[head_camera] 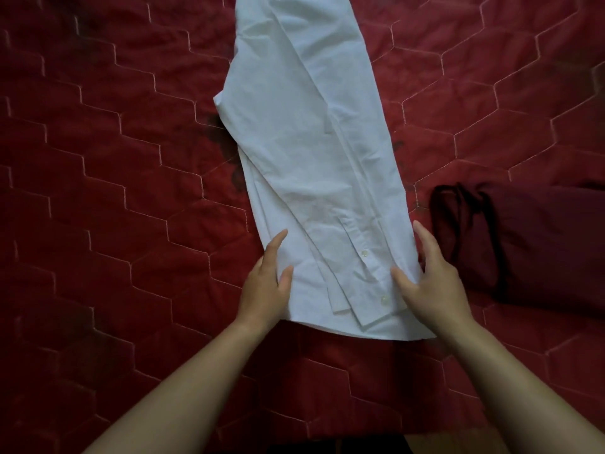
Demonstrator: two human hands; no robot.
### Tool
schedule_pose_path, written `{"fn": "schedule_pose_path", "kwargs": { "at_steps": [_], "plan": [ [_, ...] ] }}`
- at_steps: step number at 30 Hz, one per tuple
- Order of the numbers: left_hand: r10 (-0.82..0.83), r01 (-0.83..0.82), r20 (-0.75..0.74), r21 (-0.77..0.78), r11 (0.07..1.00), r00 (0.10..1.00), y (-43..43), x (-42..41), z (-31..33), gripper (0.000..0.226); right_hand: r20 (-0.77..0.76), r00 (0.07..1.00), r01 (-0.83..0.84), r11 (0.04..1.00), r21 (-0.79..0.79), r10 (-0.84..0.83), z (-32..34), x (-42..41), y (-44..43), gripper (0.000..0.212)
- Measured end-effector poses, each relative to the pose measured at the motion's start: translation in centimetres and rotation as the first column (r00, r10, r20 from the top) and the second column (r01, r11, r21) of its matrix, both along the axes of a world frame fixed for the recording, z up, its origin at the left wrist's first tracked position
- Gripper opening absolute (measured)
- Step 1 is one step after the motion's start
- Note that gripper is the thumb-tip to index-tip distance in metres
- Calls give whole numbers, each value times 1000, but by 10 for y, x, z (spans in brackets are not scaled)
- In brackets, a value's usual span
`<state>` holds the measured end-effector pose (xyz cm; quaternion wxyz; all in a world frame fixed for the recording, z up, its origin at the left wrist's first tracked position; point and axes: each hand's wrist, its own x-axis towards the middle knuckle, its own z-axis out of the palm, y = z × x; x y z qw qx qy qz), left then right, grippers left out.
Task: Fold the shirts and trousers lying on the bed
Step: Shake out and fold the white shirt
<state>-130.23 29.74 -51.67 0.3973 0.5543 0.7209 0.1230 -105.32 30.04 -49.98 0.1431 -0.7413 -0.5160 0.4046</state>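
- Right now the white shirt lies on the red quilted bedspread, folded lengthwise into a long narrow strip that runs from the top centre of the frame down to the lower centre, slightly slanted.
- Its sleeves lie on top along the strip, their buttoned cuffs at the near end.
- My left hand rests at the strip's left near edge, fingers loosely spread, thumb on the cloth; I cannot tell whether the fingers have hold of the edge.
- My right hand mirrors it at the right near edge, fingers extended along the side, thumb pressing on the fabric.
- At the right of the frame, just beside my right hand, lies a dark maroon garment, with black cords.
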Motion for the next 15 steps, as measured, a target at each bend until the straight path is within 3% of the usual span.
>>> {"fn": "schedule_pose_path", "kwargs": {
  "at_steps": [4,7,13,14,15],
  "plan": [
    [200,-220,270,45,974,942,42,-4,40,34,-90,996,7,995,99,2,46,0,48,62],
    [359,-383,335,7,924,871,103,-11,69,23,-179,983,69,989,132,-45,78,-7,115,46],
    [654,-692,522,-156,705,548,212,-27,89,27,-424,884,265,959,104,-198,101,-26,242,29],
    [655,-700,504,-131,702,562,219,-29,82,31,-396,901,247,959,137,-176,94,-29,250,27],
    [637,-681,439,-76,729,633,222,-30,74,35,-338,930,211,961,177,-142,85,-33,253,26]
  ]
}}
